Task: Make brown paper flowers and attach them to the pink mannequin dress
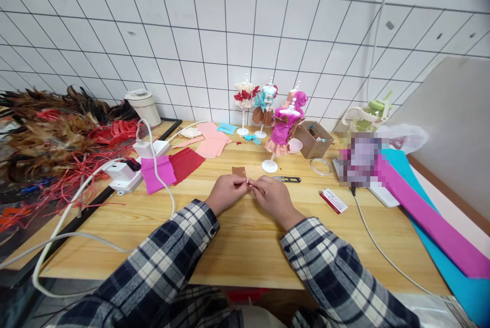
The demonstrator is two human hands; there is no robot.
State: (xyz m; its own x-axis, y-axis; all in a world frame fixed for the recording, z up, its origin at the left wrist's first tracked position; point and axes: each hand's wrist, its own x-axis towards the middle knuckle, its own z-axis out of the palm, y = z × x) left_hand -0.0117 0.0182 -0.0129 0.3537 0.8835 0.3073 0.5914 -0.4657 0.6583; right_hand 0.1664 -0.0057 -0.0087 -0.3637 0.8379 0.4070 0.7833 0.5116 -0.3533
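Observation:
My left hand (228, 191) and my right hand (274, 197) meet over the middle of the table, fingertips pinched together. Between them is a small brown piece of crepe paper (249, 185), mostly covered by the fingers. A flat brown paper piece (239, 170) shows just beyond my left fingertips; whether it joins the pinched piece I cannot tell. Black thread snips (290, 179) lie just beyond my right hand. Behind them stands a mini dress form in a magenta paper dress (281, 126), with several other dressed forms (264, 100) farther back.
Magenta (156, 172) and dark red paper (188, 164) lie left, beside a power strip (126, 180) with white cables. Pink sheets (210, 140) sit farther back. A brown box (314, 140), a wire coil (320, 166) and a small card box (334, 201) are right. Feathers (49, 139) fill the far left.

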